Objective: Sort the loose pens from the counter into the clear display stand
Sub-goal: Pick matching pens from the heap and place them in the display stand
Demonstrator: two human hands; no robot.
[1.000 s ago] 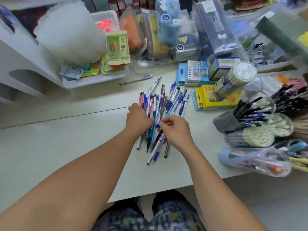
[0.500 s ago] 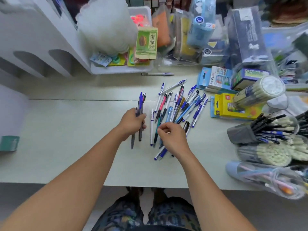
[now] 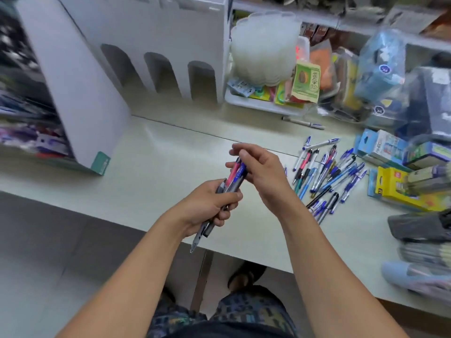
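Observation:
A bundle of several pens (image 3: pixel 233 177), pink, blue and grey, is held upright above the pale counter (image 3: pixel 151 167). My left hand (image 3: pixel 207 206) grips the bundle round its lower half, and the pen tips stick out below my fist. At the bundle's upper ends, my right hand (image 3: pixel 262 175) pinches the pens between thumb and curled fingers. The pile of loose pens (image 3: pixel 327 172) lies on the counter to the right of both hands. At the far left edge a blurred rack holding pens (image 3: pixel 26 128) shows; I cannot tell whether it is the clear stand.
A white stand with arched openings (image 3: pixel 158 69) rises at the back left. A white tray of small goods (image 3: pixel 263 104) sits behind the pile, with one pen (image 3: pixel 302 122) in front of it. Boxes (image 3: pixel 400 189) and pen holders (image 3: pixel 419 225) crowd the right side.
My left hand has lifted its pens off the counter and gained more. My right hand left the pile and came up to the bundle's top. The view swung left.

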